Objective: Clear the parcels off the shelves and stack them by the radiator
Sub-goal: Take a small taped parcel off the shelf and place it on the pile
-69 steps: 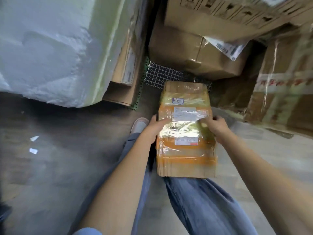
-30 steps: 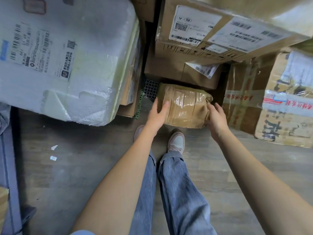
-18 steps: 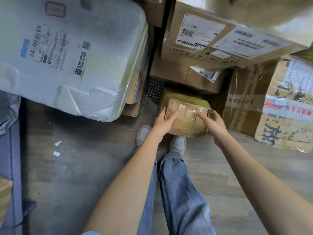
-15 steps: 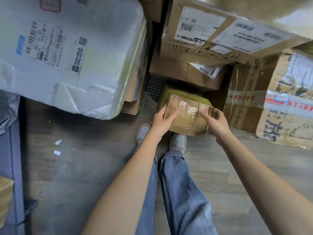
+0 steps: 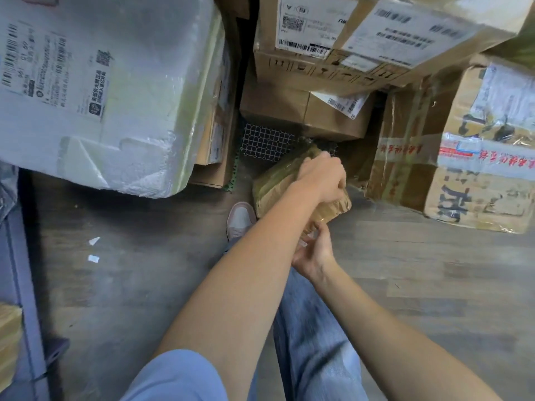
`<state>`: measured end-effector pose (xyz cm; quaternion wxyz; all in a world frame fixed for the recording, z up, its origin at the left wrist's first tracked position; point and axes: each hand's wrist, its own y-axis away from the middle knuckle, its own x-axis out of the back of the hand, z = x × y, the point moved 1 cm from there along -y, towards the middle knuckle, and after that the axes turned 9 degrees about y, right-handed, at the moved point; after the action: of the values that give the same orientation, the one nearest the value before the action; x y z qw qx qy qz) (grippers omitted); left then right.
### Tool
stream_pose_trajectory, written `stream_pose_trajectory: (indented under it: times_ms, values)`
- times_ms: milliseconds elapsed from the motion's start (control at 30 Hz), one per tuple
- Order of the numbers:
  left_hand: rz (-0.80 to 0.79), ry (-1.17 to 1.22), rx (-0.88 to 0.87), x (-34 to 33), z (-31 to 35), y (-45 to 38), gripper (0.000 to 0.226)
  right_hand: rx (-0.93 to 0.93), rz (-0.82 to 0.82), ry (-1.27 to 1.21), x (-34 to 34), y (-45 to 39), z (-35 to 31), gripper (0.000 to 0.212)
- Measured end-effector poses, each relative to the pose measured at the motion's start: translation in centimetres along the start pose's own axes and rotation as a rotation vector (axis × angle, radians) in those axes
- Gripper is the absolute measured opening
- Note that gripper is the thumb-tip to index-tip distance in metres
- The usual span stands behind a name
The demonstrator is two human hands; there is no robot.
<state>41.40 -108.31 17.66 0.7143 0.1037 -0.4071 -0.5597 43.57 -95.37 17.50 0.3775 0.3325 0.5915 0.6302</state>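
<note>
The small taped parcel [image 5: 270, 189] is held tilted above the wooden floor [image 5: 419, 270], in front of the stacked cardboard boxes [image 5: 318, 68] and just over the black plastic grid mat [image 5: 265, 143]. The left hand [image 5: 322, 176] lies over its top with curled fingers and grips it, while the right hand [image 5: 314, 256] is below the near end, fingers partly curled and touching its lower edge. A big white foam box [image 5: 110, 91] is at the left, and 1 pale shoe [image 5: 240, 219] shows beside the parcel.
</note>
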Motion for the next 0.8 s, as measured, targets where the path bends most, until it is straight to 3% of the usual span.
stream_pose_trajectory:
  times_ms: [67,167,233,300,367,433,500,567,667,700,800]
  values:
    - [0.023,0.154,-0.066,0.1,-0.3,-0.2,0.039,0.025,-0.029,-0.007,-1.0,-0.3,-1.0,0.036]
    - [0.266,0.264,0.06,-0.1,-3.0,1.0,0.061,0.061,0.076,0.418,-1.9,-0.7,-3.7,0.022]
    - [0.422,0.311,0.304,-0.9,-5.3,2.6,0.072,0.138,0.286,0.608,-1.4,-1.1,-6.3,0.044]
    - [0.457,0.485,0.46,-2.2,-6.4,3.9,0.084,0.378,0.496,0.81,-0.3,-1.2,-9.0,0.075]
    - [0.511,0.588,0.478,-3.1,-6.5,4.4,0.093,0.643,0.462,1.085,0.4,-1.0,-10.6,0.082]
    - [0.625,0.674,0.458,-3.1,-6.3,4.7,0.093,0.742,0.321,1.286,0.5,-1.0,-11.2,0.073]
    - [0.778,0.682,0.442,-3.1,-6.5,5.1,0.089,0.726,0.228,1.307,0.2,-1.2,-11.5,0.068]
    - [0.858,0.631,0.537,-3.5,-7.0,5.5,0.094,0.674,0.195,1.303,-0.2,-1.3,-11.6,0.067]
    - [0.689,1.038,0.805,-3.8,-7.4,5.5,0.107,0.638,0.179,1.229,-0.6,-0.9,-11.6,0.057]
    - [0.626,1.154,0.801,-3.8,-7.3,5.2,0.106,0.641,0.185,1.168,-0.6,-0.7,-11.6,0.053]
    - [0.596,1.096,0.692,-3.2,-6.8,4.7,0.095,0.669,0.292,1.036,-0.1,-0.2,-12.3,0.043]
